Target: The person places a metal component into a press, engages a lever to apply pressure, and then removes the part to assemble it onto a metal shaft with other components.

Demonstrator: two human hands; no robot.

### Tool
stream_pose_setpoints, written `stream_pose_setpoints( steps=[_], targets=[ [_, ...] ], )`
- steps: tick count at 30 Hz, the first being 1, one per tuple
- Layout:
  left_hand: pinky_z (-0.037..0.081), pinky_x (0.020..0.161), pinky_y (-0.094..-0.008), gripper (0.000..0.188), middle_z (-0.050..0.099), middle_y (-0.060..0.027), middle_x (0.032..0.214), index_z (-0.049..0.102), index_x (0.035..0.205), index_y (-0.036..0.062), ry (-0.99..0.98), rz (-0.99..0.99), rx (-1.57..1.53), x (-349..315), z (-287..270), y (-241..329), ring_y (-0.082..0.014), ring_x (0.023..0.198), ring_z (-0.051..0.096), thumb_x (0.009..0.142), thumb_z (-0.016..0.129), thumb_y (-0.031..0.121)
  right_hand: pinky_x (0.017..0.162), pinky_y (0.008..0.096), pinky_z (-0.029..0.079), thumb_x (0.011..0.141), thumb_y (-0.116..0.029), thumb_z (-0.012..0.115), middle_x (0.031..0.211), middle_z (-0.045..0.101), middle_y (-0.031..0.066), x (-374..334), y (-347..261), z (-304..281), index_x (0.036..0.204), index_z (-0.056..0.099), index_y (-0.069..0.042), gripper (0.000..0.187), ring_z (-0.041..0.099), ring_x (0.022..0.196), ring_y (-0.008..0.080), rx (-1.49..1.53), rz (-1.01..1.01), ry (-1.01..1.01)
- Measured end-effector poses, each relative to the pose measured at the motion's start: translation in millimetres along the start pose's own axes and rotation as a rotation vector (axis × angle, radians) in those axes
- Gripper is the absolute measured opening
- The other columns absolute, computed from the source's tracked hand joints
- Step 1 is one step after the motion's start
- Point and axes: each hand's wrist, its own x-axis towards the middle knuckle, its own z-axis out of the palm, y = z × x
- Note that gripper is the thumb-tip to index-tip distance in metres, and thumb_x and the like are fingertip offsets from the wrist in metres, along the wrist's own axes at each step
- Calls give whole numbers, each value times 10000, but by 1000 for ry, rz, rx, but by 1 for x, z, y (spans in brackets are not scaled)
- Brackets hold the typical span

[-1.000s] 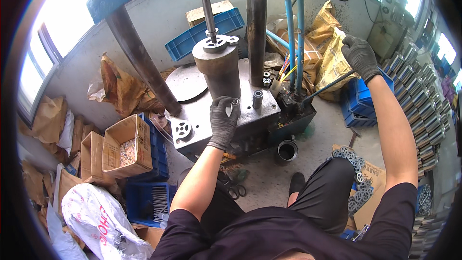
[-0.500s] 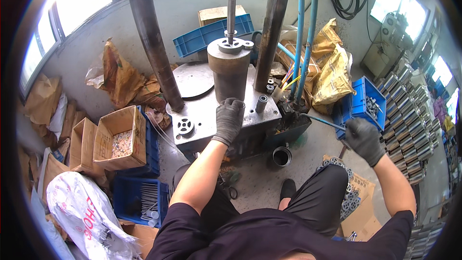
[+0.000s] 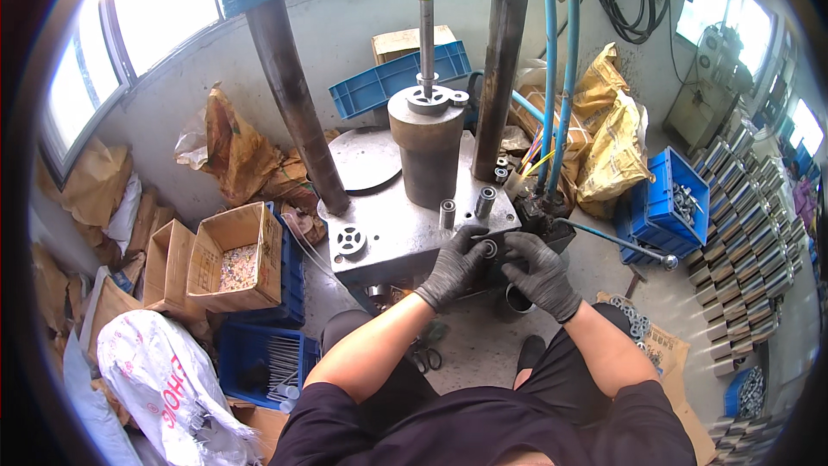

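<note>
Both hands wear black gloves and meet at the front right edge of a grey steel press table [image 3: 392,237]. My left hand [image 3: 453,266] and my right hand [image 3: 536,269] together hold a small round metal part [image 3: 489,248] between their fingertips. Behind them a short steel sleeve [image 3: 485,201] and a smaller one [image 3: 447,211] stand upright on the table. A tall dark cylinder [image 3: 428,151] with a thin vertical shaft rises at the table's middle. A disc with holes [image 3: 351,240] lies at the front left corner.
Two dark press columns [image 3: 293,103] flank the cylinder. A lever with a ball knob [image 3: 623,244] sticks out to the right. A blue crate of parts [image 3: 671,203] and rows of steel sleeves [image 3: 742,233] lie right; cardboard boxes [image 3: 231,255] and sacks lie left.
My right hand came off the raised lever, swung down past the blue crate and joined my left hand at the table's front edge. The lever now lies low.
</note>
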Motion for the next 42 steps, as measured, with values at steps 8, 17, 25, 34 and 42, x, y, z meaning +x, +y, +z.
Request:
stream_pose_setpoints(
  steps=[8, 17, 25, 34, 42],
  targets=[
    [541, 1006, -343, 606, 625, -109, 1345, 466, 1536, 44, -113, 59, -71, -8, -6, -2, -162, 1209, 595, 1060, 681, 351, 883, 402, 595, 860, -63, 782, 1197, 691, 156, 7, 17, 17, 1140, 711, -45, 290, 714, 1052, 340, -95, -39, -109],
    [540, 928, -305, 458, 685, -50, 1137, 514, 1484, 106, -27, 76, 307, 23, -30, 41, -130, 1047, 617, 1057, 678, 131, 848, 364, 593, 808, -54, 809, 1067, 684, 138, 18, 5, 3, 1072, 716, -14, 283, 719, 967, 272, -98, -13, -117],
    [567, 888, -376, 418, 753, -163, 1034, 582, 1346, -9, 638, 569, 632, 161, -93, 194, -257, 937, 739, 1028, 682, 243, 791, 374, 593, 827, -88, 790, 1029, 674, 131, 27, 18, -6, 1046, 720, -54, 233, 713, 899, 270, -104, 2, 2],
    [579, 824, -381, 436, 735, -129, 918, 578, 1150, 57, 488, 291, 775, 209, -81, 205, -232, 869, 741, 915, 808, 343, 814, 377, 590, 842, -94, 792, 1025, 672, 133, 31, 18, 1, 1062, 708, -58, 237, 710, 911, 278, -98, 7, -4],
    [590, 824, -351, 302, 726, -126, 950, 614, 1189, 19, 503, 518, 260, 217, -109, 185, -207, 845, 716, 889, 633, -9, 831, 405, 586, 887, -142, 768, 1044, 694, 156, 95, 6, 2, 1101, 723, -43, 240, 712, 916, 326, -64, -34, 67]
  ],
)
